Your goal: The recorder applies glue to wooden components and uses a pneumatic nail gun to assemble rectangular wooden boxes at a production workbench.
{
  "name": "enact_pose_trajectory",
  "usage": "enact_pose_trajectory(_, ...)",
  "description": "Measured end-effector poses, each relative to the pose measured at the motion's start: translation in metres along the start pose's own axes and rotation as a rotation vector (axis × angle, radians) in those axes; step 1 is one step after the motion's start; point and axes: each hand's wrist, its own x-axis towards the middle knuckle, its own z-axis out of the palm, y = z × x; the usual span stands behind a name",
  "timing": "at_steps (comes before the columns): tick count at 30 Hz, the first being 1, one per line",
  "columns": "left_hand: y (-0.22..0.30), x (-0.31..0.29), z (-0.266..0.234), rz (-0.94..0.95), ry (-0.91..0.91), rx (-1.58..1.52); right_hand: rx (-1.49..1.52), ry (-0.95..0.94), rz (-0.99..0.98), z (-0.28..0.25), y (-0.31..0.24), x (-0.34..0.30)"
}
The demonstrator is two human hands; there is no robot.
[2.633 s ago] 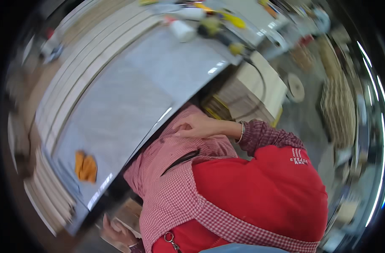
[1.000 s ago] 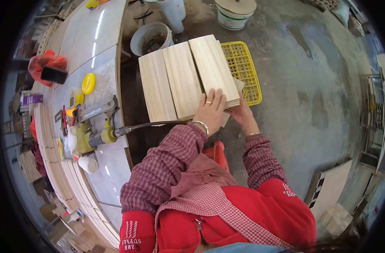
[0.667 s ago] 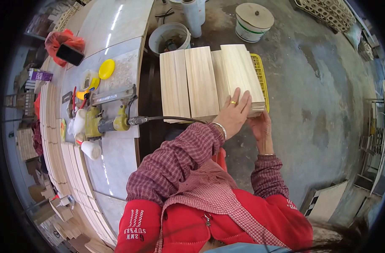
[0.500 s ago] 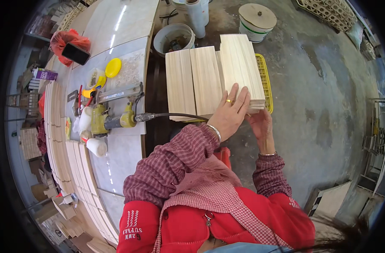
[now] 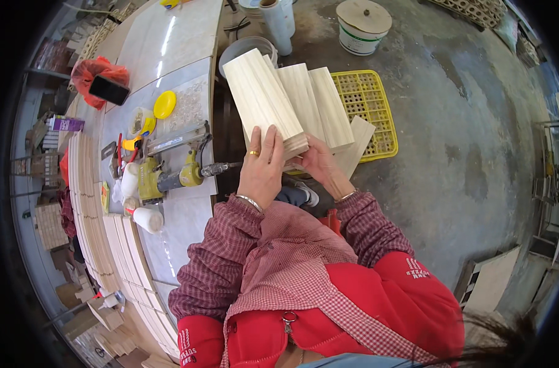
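Between my two hands is a small stack of pale wooden boards [image 5: 261,92], tilted to the left. My left hand [image 5: 262,172] lies over its near end with the fingers on the top board. My right hand [image 5: 321,165] grips the same stack at its near right corner; some of its fingers are hidden underneath. Just right of it stand two more wooden stacks, a middle one [image 5: 301,95] and a right one [image 5: 332,107]. A loose board [image 5: 358,142] sticks out beyond the right one. Beneath them shows a yellow plastic crate [image 5: 387,116].
On the worktable [image 5: 184,52] at left lie a yellow-green nail gun [image 5: 175,178], a white bottle [image 5: 146,219], a yellow lid [image 5: 165,105] and a phone [image 5: 109,90]. Long wooden strips [image 5: 86,208] line its left side. Buckets stand beyond the stacks, including a lidded one [image 5: 362,30].
Both hands have carried the held stack from the right side over to the left. More of the yellow crate and a loose board now show at the right.
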Motion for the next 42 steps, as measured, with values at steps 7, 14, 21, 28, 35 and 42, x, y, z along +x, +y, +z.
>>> enact_pose_trajectory(7,-0.002,0.015,-0.001,-0.182,0.031,-0.284,0.088,0.009,0.006,-0.027,0.010,0.007)
enact_pose_trajectory(14,0.018,0.024,0.023,-0.095,0.125,-0.250,-0.118,0.048,-0.085,-0.033,-0.001,-0.009)
enact_pose_trajectory(21,0.018,0.026,0.038,-0.181,0.015,-0.365,-0.341,0.146,-0.005,-0.054,-0.028,-0.016)
enact_pose_trajectory(28,0.011,0.030,0.041,-0.345,0.062,-0.451,-1.421,0.278,0.184,-0.049,-0.086,-0.012)
enact_pose_trajectory(35,0.007,0.052,0.045,-0.908,-0.073,-0.993,-1.248,0.300,-0.037,-0.013,-0.054,0.039)
enact_pose_trajectory(42,0.016,0.055,0.047,-0.887,-0.173,-1.075,-1.230,0.264,-0.318,-0.022,-0.050,0.024)
